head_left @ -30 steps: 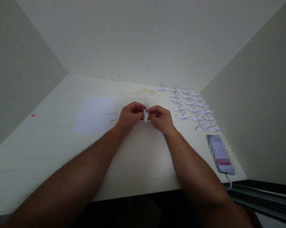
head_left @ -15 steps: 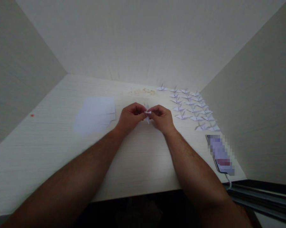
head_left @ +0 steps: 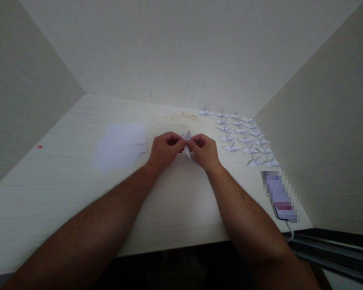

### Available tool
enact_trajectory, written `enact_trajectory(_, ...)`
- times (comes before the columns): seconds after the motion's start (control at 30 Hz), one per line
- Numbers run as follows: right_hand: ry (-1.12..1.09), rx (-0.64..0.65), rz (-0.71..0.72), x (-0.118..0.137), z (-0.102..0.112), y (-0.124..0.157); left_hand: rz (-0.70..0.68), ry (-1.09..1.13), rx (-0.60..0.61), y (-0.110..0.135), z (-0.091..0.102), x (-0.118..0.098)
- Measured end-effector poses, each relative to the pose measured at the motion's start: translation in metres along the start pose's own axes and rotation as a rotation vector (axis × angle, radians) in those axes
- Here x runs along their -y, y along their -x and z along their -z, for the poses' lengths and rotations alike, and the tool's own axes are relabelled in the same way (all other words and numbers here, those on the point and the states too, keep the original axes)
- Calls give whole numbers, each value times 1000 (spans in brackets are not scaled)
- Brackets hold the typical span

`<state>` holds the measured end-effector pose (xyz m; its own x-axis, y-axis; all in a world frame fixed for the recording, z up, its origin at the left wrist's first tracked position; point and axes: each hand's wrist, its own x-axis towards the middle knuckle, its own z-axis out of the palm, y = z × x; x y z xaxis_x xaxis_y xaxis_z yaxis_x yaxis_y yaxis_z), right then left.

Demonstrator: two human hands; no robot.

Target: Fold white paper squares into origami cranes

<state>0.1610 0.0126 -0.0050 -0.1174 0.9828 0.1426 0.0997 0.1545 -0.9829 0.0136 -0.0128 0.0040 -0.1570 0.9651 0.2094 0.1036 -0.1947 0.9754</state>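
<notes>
Between my two hands, just above the middle of the table, is a small white paper crane (head_left: 188, 137), partly covered by my fingers. My left hand (head_left: 168, 148) pinches it from the left between thumb and fingertips. From the right, my right hand (head_left: 204, 148) grips it the same way, with the thumb against the paper. One pointed end stands up above the fingertips and another points down towards me. To the right of my right hand stand several finished paper cranes (head_left: 230, 148) in rows.
White paper sheets (head_left: 121, 143) lie left of my hands. A phone (head_left: 278, 195) with a cable rests at the table's right side. Walls (head_left: 169, 52) enclose the table (head_left: 175, 209) at the back and both sides. A small red spot (head_left: 40, 147) is far left.
The folded paper has turned in my fingers: a broad pointed flap now stands up where a small flat fold lay across the fingertips. My hands have hardly shifted.
</notes>
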Motion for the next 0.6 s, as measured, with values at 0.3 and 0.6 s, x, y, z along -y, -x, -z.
enact_trajectory(0.3, -2, -73, -54, 2, -5, 2, 23, -6, -18, -1, -2, 2)
enact_trajectory(0.6, 17, -37, -53, 0, -4, 2, 67, -6, -20, 0, -2, -1)
